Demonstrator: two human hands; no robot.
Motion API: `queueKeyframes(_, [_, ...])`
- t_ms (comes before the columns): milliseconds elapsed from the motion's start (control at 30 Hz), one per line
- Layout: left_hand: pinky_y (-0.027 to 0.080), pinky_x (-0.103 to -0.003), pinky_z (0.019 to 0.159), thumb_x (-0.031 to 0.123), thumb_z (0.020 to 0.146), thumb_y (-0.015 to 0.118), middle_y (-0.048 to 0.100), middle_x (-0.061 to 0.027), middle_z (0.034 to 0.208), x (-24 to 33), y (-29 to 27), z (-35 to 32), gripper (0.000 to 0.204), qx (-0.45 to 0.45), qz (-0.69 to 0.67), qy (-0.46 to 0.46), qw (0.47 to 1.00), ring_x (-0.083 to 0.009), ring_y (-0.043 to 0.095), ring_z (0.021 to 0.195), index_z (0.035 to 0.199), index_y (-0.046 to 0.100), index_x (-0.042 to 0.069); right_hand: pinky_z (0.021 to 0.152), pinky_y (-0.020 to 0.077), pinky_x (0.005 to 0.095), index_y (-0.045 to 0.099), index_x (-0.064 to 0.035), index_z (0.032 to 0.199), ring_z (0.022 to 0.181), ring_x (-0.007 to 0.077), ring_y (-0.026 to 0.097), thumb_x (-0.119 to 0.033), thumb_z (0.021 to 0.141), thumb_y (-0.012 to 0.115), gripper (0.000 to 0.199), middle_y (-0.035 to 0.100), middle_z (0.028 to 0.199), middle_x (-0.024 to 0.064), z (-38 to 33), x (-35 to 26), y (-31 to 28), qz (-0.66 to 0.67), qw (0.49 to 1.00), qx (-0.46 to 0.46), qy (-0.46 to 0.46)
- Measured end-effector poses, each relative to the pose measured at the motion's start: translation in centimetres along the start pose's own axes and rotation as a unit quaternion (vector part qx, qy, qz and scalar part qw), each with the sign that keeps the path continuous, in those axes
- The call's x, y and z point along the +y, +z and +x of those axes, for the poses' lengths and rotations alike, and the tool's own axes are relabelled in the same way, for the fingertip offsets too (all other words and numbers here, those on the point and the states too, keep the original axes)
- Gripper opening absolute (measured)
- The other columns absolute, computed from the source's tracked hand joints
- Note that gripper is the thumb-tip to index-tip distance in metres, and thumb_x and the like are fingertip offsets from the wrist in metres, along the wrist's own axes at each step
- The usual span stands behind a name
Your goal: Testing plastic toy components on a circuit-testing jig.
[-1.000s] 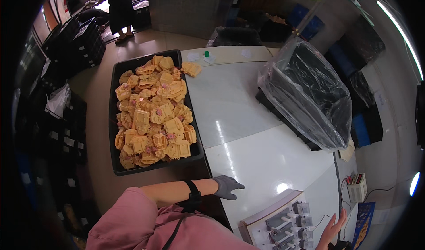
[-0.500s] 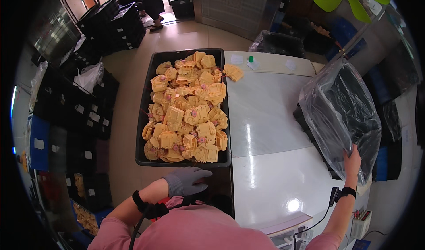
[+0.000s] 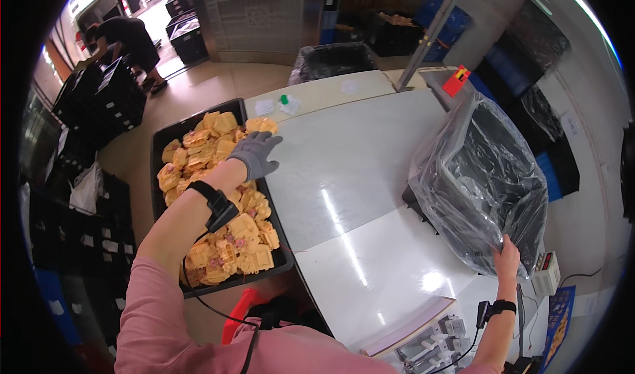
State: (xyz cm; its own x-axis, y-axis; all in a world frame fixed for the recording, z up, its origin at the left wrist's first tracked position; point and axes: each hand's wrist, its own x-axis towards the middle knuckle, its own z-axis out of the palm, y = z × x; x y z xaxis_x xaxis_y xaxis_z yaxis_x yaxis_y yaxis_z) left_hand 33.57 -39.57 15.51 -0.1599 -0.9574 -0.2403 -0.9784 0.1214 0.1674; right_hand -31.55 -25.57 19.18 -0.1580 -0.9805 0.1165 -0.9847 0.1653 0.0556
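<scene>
My left hand (image 3: 255, 155), in a grey glove, is stretched out over the right rim of a black tray (image 3: 284, 267), fingers apart and holding nothing. Yellow-orange moulded plastic parts (image 3: 241, 233) are heaped in that tray, some with pinkish bits. One more such part (image 3: 261, 125) lies just beyond my fingertips, by the tray's far right corner. On the right side of the table, my bare right hand (image 3: 507, 258) pinches the near edge of a clear plastic liner bag (image 3: 433, 175). This bag is draped in and over a dark crate (image 3: 415, 204), which tilts toward me.
Paper slips and a small green object (image 3: 284, 99) lie at the table's far edge, near a metal post (image 3: 430, 36). A fixture with white clamps (image 3: 433, 347) stands at the near edge. Black crates (image 3: 119, 99) are stacked far left, where another person (image 3: 129, 43) bends over.
My left hand has moved forward and over the tray from its near edge. My right hand keeps hold of the liner bag. The whole view has swung to the right.
</scene>
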Motion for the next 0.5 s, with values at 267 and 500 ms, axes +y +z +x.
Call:
queueKeyframes(267, [0.03, -0.05, 0.111, 0.032, 0.069, 0.072, 0.03, -0.009, 0.152, -4.8, 4.1, 15.6, 0.086, -0.09, 0.133, -0.075, 0.984, -0.0345, 0.024, 0.141, 0.146, 0.033, 0.023, 0.077, 0.0489, 0.0458, 0.059, 0.0052, 0.114, 0.09, 0.0428, 0.062, -0.016, 0.076, 0.071, 0.045, 0.065, 0.094, 0.026, 1.9, 2.6, 4.1, -0.003, 0.997, -0.025, 0.08])
queueKeyframes(500, [0.042, -0.047, 0.1, 0.022, 0.076, 0.068, 0.042, -0.0068, 0.141, -6.1, 8.7, 19.2, 0.066, -0.078, 0.167, -0.104, 0.977, -0.034, 0.033, 0.136, 0.137, 0.044, 0.024, 0.085, 0.0475, 0.0457, 0.058, 0.0054, 0.116, 0.1, 0.042, 0.06, -0.022, 0.08, 0.07, 0.048, 0.063, 0.108, 0.0252, 1.2, 3.6, 6.0, -0.006, 0.991, -0.011, 0.131])
